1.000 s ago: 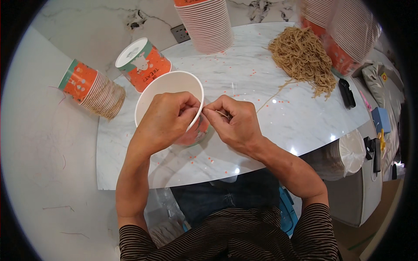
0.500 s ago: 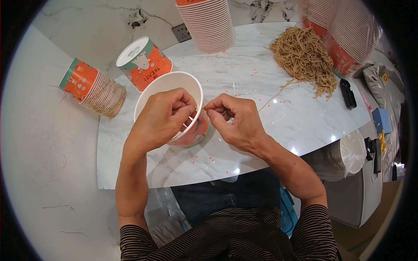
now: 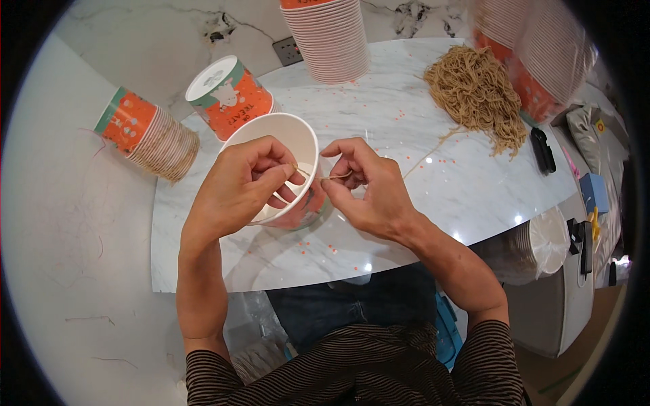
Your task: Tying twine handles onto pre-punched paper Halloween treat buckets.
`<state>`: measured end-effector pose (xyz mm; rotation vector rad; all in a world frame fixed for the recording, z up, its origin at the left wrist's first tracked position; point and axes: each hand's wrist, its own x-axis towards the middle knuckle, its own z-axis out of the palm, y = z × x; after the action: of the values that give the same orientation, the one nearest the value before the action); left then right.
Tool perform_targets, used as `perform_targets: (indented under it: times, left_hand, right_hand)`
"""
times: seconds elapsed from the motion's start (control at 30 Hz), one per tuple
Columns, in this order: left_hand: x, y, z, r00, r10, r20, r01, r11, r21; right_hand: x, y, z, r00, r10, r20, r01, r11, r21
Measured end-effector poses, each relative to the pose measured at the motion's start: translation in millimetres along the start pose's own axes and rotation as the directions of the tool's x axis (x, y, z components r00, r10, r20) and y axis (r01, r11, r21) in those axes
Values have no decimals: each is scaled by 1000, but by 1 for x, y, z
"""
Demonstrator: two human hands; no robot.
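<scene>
A white-lined paper bucket with an orange printed outside stands tilted on the table between my hands. My left hand reaches over its mouth, thumb and finger pinching a tan cord inside the rim. Just outside the right wall, my right hand closes thumb and fingers on the same cord, which runs across at the rim between the hands. Where the cord passes through the wall is too small to make out.
Tan cord lies heaped at the far right, beside bagged paper buckets and a black tool. A tall bucket stack, an upside-down bucket and a corded stack stand behind. Orange dots litter the marble table.
A length of cord now shows between the hands at the rim. My left hand has shifted slightly left, and the right fingers have opened a little around the cord.
</scene>
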<state>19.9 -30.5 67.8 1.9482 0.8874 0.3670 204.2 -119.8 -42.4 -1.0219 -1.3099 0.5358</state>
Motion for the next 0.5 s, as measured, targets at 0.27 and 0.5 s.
perform_targets:
  times: [0.27,0.5]
  left_hand:
    - [-9,0,-11,994,107,-10,-105,986,131]
    - [-12,9,2,984,178,-33,-168,966,198]
  right_hand:
    - [1,-6,-5,988,33,153,-25,998,-53]
    - [21,-31,-7,946,242,218,-227,970,-93]
